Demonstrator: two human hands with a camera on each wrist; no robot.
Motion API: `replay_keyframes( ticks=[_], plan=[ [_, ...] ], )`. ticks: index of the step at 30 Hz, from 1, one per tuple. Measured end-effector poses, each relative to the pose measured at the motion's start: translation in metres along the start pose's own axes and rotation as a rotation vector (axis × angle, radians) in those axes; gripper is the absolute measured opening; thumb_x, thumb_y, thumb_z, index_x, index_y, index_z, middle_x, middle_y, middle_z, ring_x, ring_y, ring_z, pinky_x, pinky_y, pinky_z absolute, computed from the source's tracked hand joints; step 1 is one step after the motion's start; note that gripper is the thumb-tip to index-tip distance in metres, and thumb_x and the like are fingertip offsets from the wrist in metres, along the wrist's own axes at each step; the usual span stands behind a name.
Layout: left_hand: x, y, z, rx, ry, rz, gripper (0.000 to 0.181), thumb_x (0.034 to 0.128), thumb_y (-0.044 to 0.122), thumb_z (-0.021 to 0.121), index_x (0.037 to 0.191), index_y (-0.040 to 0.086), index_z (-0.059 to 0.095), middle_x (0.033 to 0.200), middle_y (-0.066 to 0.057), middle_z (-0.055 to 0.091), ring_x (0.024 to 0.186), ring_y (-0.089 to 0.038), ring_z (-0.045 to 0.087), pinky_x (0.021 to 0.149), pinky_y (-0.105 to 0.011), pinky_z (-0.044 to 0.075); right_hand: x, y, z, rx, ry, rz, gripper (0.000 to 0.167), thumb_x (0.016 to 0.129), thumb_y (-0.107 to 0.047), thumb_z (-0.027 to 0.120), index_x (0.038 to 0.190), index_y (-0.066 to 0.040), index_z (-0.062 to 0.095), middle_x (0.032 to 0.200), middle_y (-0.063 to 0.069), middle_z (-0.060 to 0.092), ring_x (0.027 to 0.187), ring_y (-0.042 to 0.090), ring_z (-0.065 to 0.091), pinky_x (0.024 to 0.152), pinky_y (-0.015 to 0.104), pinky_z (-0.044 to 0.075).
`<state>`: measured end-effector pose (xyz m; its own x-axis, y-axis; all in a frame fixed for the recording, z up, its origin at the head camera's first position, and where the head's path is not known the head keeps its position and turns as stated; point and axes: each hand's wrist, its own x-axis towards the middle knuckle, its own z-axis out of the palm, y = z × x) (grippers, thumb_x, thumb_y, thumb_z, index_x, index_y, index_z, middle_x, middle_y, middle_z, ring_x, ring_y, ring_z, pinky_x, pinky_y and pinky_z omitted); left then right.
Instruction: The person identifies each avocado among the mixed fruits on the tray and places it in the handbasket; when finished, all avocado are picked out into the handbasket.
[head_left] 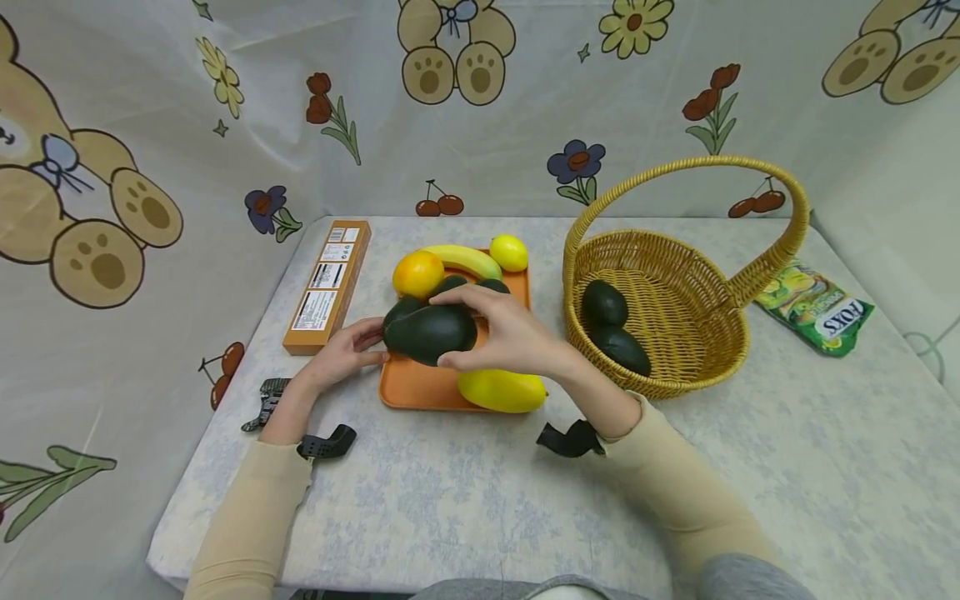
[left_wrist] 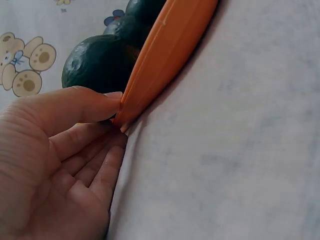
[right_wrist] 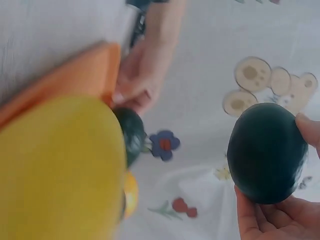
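Observation:
My right hand [head_left: 517,333] grips a dark green avocado [head_left: 430,333], lifted above the orange tray [head_left: 420,390]. The right wrist view shows this avocado [right_wrist: 267,152] held between thumb and fingers. At the tray's left side, my left hand [head_left: 339,358] pinches the rim; in the left wrist view the thumb lies on the tray edge [left_wrist: 165,55] with fingers beneath. More avocados [left_wrist: 100,62] lie on the tray, partly hidden by the right hand. A yellow mango [head_left: 501,390], a banana [head_left: 465,260], an orange [head_left: 418,273] and a lemon [head_left: 509,252] are there too.
To the right stands a wicker basket [head_left: 716,367] with a tall handle and two avocados [head_left: 603,302] inside. A green snack bag [head_left: 821,312] lies beyond it. On the left is a long brown box [head_left: 326,287]. Patterned cloth hangs behind the table.

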<state>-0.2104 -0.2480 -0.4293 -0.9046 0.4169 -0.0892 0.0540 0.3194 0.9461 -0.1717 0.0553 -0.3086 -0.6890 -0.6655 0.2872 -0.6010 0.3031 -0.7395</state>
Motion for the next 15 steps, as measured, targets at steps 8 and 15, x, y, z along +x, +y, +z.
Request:
replay_keyframes(
  ticks=[8, 15],
  plan=[
    [0.001, 0.000, 0.002, 0.016, 0.008, -0.004, 0.060, 0.0859, 0.001, 0.067, 0.140, -0.002, 0.040, 0.143, -0.018, 0.037, 0.132, -0.032, 0.035, 0.109, -0.041, 0.032, -0.038, 0.004, -0.048, -0.006, 0.114, 0.030, 0.060, 0.076, -0.020, 0.080, 0.129, -0.011, 0.054, 0.123, 0.001, 0.056, 0.106, 0.015, 0.053, 0.094, 0.035, 0.045],
    [0.000, -0.002, 0.000, -0.006, 0.009, -0.006, 0.061, 0.0857, 0.000, 0.066, 0.140, -0.003, 0.039, 0.144, -0.020, 0.036, 0.133, -0.033, 0.034, 0.109, -0.042, 0.032, -0.072, 0.018, -0.091, -0.043, 0.243, 0.191, 0.060, 0.077, -0.012, 0.079, 0.131, -0.010, 0.053, 0.126, 0.005, 0.053, 0.109, 0.020, 0.053, 0.091, 0.024, 0.045]
  ],
)
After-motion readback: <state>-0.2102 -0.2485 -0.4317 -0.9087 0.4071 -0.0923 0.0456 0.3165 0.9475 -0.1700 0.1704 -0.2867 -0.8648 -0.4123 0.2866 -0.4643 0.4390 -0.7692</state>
